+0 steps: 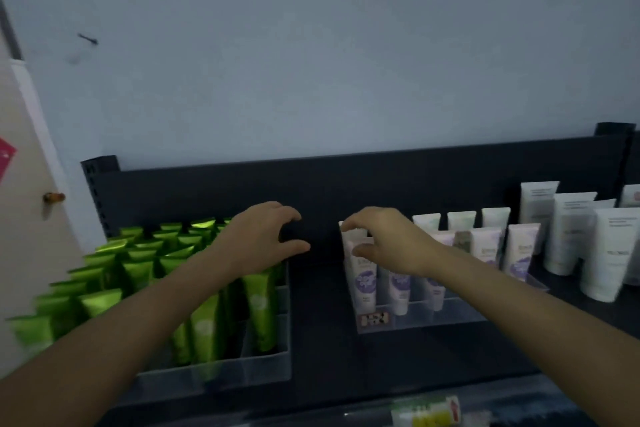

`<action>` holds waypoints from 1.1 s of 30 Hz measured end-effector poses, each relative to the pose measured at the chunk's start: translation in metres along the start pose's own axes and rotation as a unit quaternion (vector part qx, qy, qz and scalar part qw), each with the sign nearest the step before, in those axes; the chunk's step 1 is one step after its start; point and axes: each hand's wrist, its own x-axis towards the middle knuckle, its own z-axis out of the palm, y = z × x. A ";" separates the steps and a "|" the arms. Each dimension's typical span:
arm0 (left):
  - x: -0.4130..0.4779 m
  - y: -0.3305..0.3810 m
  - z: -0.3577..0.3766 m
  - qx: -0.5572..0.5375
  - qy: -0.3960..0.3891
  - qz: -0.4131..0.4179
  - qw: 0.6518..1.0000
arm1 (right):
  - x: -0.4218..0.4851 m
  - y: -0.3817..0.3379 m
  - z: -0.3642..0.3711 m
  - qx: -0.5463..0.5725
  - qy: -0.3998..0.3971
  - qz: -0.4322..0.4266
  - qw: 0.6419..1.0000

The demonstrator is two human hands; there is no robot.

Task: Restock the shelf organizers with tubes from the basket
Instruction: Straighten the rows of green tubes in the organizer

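Observation:
Green tubes [204,326] stand cap-down in rows in a clear organizer [266,362] at the left of the dark shelf [318,305]. My left hand [261,239] hovers over that organizer's back right corner with fingers spread and curved, holding nothing. White tubes with purple labels [398,284] stand in a second clear organizer [426,317] to the right. My right hand [386,239] is at this organizer's back left corner, fingertips and thumb pinching the top of a white tube [353,236]. No basket is in view.
Larger white tubes [568,232] stand loose at the shelf's right end. A dark gap of bare shelf separates the two organizers. The shelf's back panel [346,180] rises behind, with a wall above. A blurred yellow-green package [426,412] lies below the shelf's front edge.

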 end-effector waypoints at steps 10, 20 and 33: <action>-0.026 -0.135 -0.021 0.018 -0.022 -0.022 0.999 | 0.072 -0.069 0.058 0.075 0.023 0.030 0.996; 0.008 -0.147 -0.017 0.001 -0.035 0.041 0.999 | 0.114 -0.049 0.084 0.108 0.073 0.166 0.978; 0.049 -0.121 0.008 0.016 -0.096 0.011 0.995 | 0.140 -0.049 0.098 0.194 0.035 0.103 0.975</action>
